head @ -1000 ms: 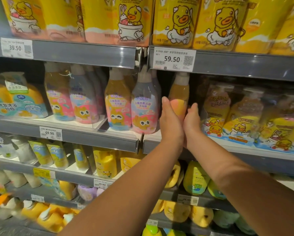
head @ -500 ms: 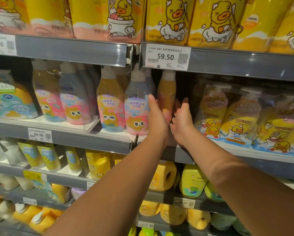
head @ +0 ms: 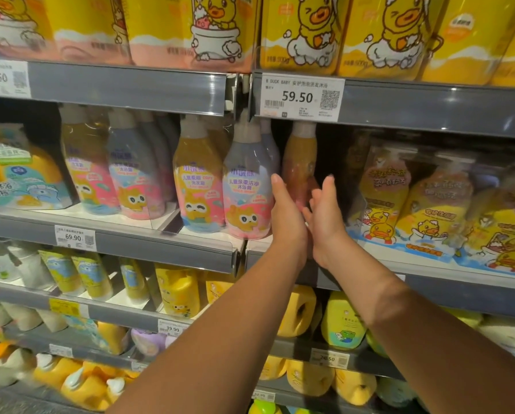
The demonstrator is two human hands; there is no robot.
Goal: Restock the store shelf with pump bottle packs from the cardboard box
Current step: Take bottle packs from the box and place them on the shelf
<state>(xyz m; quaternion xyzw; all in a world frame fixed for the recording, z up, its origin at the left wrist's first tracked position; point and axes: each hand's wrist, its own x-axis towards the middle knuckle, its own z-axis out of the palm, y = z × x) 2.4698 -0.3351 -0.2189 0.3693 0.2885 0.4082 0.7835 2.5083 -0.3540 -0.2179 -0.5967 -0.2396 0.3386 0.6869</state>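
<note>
Both my arms reach up to the middle shelf [head: 160, 248]. My left hand [head: 286, 219] has straight fingers, its palm against the left side of an amber pump bottle pack [head: 300, 156] standing deep on the shelf. With fingers straight and slightly spread, my right hand [head: 324, 216] is at the pack's right side; contact is unclear. Just left of my left hand stands a twin pack with an amber and a lilac pump bottle [head: 223, 186] at the shelf front. The cardboard box is out of view.
More twin pump packs [head: 113, 174] fill the shelf to the left. Yellow duck packs [head: 429, 210] stand to the right, with a dark gap beside the amber pack. The upper shelf rail [head: 429, 109] with a 59.50 tag [head: 298, 97] hangs just above the bottle tops.
My hands, closed together around the amber pack a second ago, have parted and opened. The pack now stands further back on the shelf.
</note>
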